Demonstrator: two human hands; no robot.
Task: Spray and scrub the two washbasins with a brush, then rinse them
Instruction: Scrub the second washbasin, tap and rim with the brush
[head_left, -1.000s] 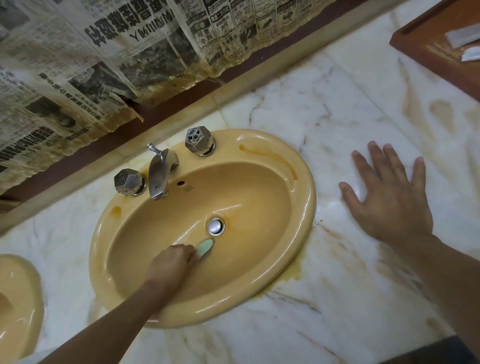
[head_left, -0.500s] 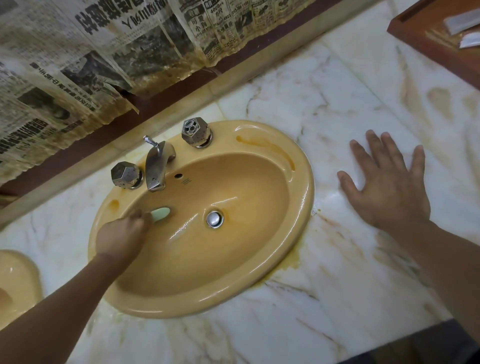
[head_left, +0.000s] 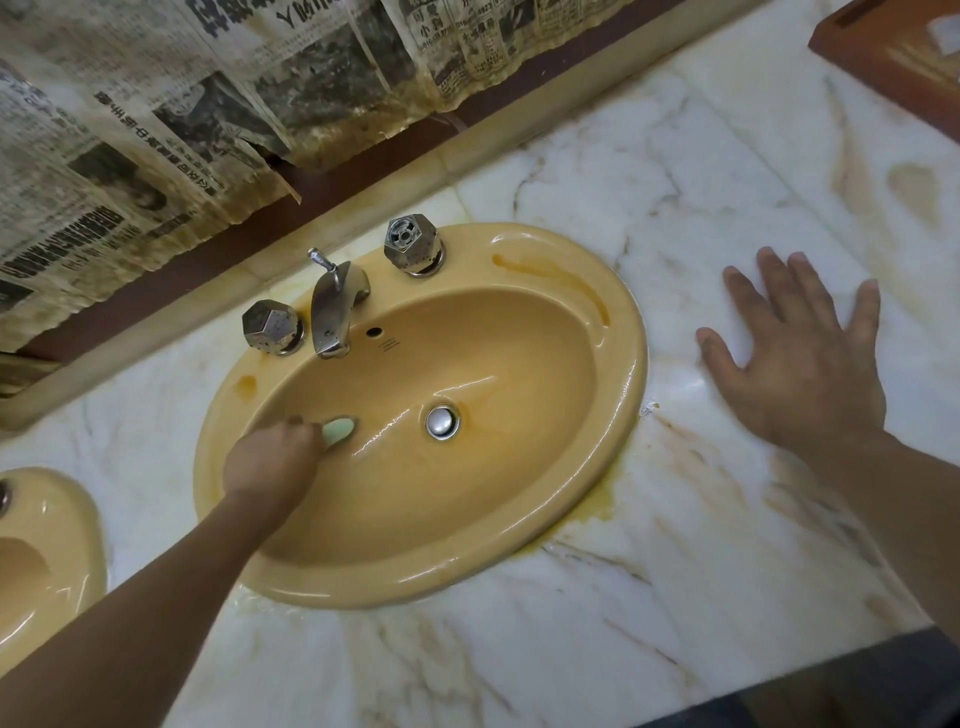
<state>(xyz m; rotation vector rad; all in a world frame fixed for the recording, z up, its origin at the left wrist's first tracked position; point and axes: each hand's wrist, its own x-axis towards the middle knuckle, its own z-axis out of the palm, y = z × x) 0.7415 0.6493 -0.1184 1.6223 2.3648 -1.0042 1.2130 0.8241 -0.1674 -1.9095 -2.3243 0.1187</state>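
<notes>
Marble counter (head_left: 675, 208) spreads under everything, veined, with yellow stains near the basin's edge. Set into it is the yellow washbasin (head_left: 626, 374), wet and glossy inside. A second washbasin (head_left: 62, 519) is cut off at the left edge. My right hand (head_left: 810, 374) lies flat on the counter just right of the basin, fingers straight and spread, holding nothing. My left hand (head_left: 272, 460) is down in the bowl, fingers curled round the brush (head_left: 340, 428). Its pale green head pokes out past my knuckles, left of the drain plug (head_left: 442, 422).
</notes>
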